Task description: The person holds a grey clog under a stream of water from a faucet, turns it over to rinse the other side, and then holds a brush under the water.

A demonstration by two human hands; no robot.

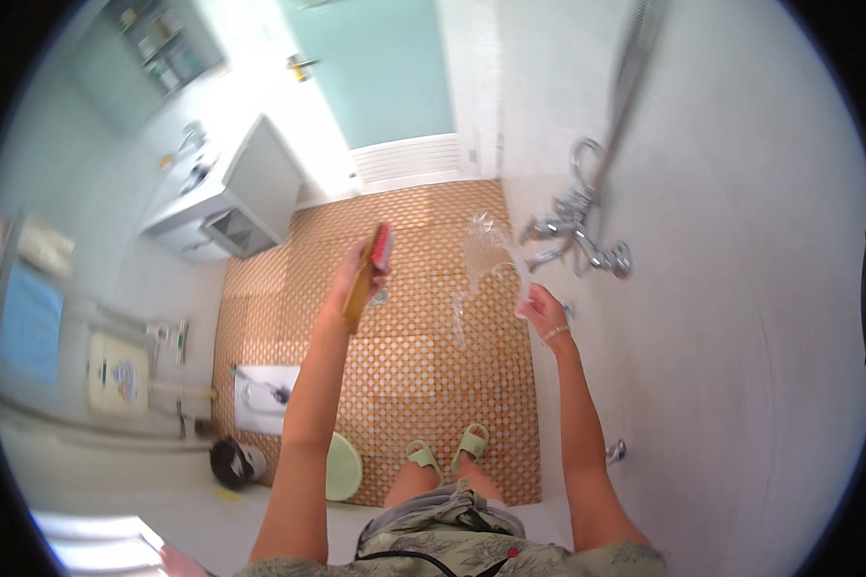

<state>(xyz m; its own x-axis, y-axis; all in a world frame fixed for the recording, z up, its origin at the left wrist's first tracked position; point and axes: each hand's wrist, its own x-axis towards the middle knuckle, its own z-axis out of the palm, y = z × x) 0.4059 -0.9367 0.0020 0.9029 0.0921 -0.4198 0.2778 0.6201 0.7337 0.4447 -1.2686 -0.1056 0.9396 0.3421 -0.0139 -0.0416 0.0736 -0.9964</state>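
Observation:
My left hand (361, 270) is closed around a scrubbing brush (363, 278) with a yellowish-brown back and red and white bristles. The brush is held upright on its edge over the tiled floor. Toward the right wall, my right hand (541, 309) grips a whitish translucent thing (525, 281), perhaps the rim or handle of a scoop; blur hides its shape. Water (487, 245) splashes out beyond it, in the air above the orange and white floor tiles (404, 360). A chrome shower mixer (570, 231) is on the wall just past my right hand.
A squat toilet (260, 389), a black-rimmed bin (238, 461) and a pale green basin (343, 467) stand at the lower left. A sink cabinet (260, 187) is at the upper left, beside a green door (382, 79). A small drain (379, 297) lies near my left hand.

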